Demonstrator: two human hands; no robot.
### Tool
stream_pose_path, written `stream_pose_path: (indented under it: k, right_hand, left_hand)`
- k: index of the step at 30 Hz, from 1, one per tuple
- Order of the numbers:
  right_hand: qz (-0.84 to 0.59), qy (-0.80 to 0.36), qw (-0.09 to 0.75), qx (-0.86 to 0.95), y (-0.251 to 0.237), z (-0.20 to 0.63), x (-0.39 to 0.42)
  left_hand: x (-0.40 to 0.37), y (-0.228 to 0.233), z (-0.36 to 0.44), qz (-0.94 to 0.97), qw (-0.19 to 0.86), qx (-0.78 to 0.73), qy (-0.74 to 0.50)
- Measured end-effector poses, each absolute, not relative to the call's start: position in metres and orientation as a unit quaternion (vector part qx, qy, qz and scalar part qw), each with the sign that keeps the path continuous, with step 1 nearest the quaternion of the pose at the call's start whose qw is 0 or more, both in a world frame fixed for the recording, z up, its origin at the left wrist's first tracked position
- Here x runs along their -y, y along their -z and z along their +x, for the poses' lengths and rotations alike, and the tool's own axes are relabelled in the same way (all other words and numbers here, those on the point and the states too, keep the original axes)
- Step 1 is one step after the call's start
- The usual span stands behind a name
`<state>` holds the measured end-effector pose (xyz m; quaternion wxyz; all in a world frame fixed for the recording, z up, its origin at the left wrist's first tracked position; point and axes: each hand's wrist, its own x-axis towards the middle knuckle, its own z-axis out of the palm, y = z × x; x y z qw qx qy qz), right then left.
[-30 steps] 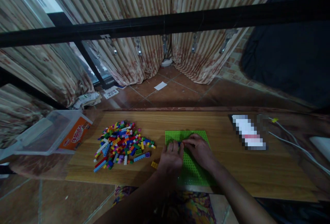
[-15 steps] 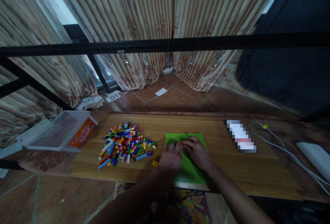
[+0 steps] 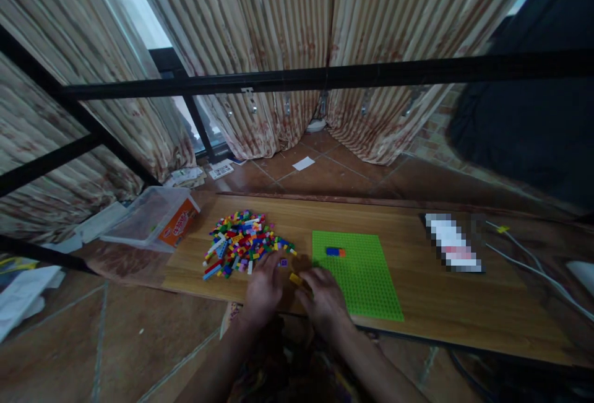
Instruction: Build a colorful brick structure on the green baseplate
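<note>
Fingers of the right hand (image 3: pixel 325 299) are at a yellow brick (image 3: pixel 296 279); whether they clamp it, I cannot tell. The left hand (image 3: pixel 264 286) is at the near side of the brick pile (image 3: pixel 248 233), its fingertips' hold unclear. Rightward, the green baseplate (image 3: pixel 366 279), bearing blue and orange bricks (image 3: pixel 335 252), lies close to the near edge of the tabletop (image 3: pixel 403 236). Open wood stretches toward a pixelated object (image 3: pixel 452 243). Past the far edge: tiled floor (image 3: pixel 278 175), black rail (image 3: pixel 288 80), striped curtains (image 3: pixel 278 7).
</note>
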<state>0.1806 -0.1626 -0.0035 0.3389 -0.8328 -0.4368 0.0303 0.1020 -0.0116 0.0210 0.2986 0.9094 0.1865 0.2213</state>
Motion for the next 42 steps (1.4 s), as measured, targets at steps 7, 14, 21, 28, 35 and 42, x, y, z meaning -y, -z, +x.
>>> stream_pose_path:
  k: [7, 14, 21, 28, 35, 42]
  right_hand:
    - [-0.839, -0.004, 0.312, 0.446, 0.011, 0.18, 0.148]
    - [-0.862, 0.051, 0.388, 0.321, 0.018, 0.243, 0.215]
    - [-0.854, 0.018, 0.358, 0.378, 0.018, 0.297, 0.23]
    - [-0.84, -0.003, 0.403, 0.364, 0.021, 0.302, 0.228]
    - [-0.819, -0.024, 0.49, 0.297, 0.027, 0.301, 0.229]
    - [-0.802, -0.039, 0.529, 0.275, 0.032, 0.3, 0.23]
  left_hand:
    - [0.015, -0.015, 0.093, 0.901, 0.331, -0.192, -0.206]
    - [0.03, -0.008, 0.111, 0.907, 0.338, -0.186, -0.168]
    - [0.055, -0.003, 0.149, 0.885, 0.424, -0.136, -0.138]
    - [0.066, 0.0, 0.179, 0.825, 0.527, -0.186, -0.08]
    - [0.067, 0.001, 0.181, 0.797, 0.565, -0.202, -0.07]
    - [0.067, 0.01, 0.18, 0.796, 0.567, -0.2, -0.071]
